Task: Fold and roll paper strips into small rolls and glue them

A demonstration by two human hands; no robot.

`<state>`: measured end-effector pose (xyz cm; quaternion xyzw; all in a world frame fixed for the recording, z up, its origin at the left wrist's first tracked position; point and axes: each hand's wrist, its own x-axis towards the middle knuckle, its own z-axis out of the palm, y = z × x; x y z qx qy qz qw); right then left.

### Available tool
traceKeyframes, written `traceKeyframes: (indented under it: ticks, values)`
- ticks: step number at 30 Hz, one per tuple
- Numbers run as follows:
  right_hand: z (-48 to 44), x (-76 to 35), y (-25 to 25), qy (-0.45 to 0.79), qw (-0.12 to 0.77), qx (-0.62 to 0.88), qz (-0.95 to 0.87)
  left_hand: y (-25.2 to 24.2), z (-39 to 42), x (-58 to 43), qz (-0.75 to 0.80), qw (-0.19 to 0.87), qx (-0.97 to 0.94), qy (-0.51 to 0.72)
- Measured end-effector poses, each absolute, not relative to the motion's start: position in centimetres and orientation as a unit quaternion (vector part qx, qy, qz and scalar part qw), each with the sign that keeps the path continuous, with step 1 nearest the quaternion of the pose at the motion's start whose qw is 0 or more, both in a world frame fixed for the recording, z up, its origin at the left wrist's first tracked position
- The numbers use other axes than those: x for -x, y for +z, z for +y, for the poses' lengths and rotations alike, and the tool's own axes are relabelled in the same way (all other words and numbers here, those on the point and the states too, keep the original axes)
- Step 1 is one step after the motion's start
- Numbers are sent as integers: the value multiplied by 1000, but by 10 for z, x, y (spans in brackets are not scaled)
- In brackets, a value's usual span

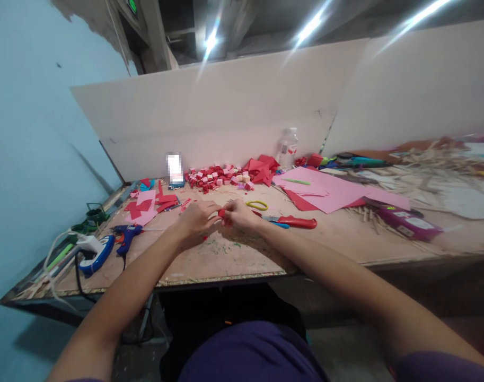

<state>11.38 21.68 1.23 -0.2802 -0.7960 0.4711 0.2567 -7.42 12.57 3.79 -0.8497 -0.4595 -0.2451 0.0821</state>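
Note:
My left hand (197,217) and my right hand (239,214) meet over the middle of the wooden table (234,254). Both hands are closed, their fingers pinched together on a small red piece (222,213) held between them just above the table top. Behind my hands lies a heap of small red and pink cubes (216,177). A red-handled cutter (296,222) and yellow-handled scissors (257,205) lie just right of my right hand.
A blue glue gun (126,234) and a white-blue tool (95,253) with cables lie at the left. Pink sheets (325,191), red paper scraps (261,167), a plastic bottle (287,148) and a purple packet (408,223) sit right. A white board wall (234,111) backs the table.

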Motion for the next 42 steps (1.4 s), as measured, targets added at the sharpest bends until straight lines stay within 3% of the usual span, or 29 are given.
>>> traceKeyframes:
  ticks: [12,34,42]
  values:
    - [211,-115,25,503,255,281,-776,47,121,70,-512,89,821,-236]
    - [229,-101,31,432,199,357,-804,53,141,86,-574,72,797,-175]
    - [252,-108,45,223,227,346,-883,101,154,209,-760,63,637,-112]
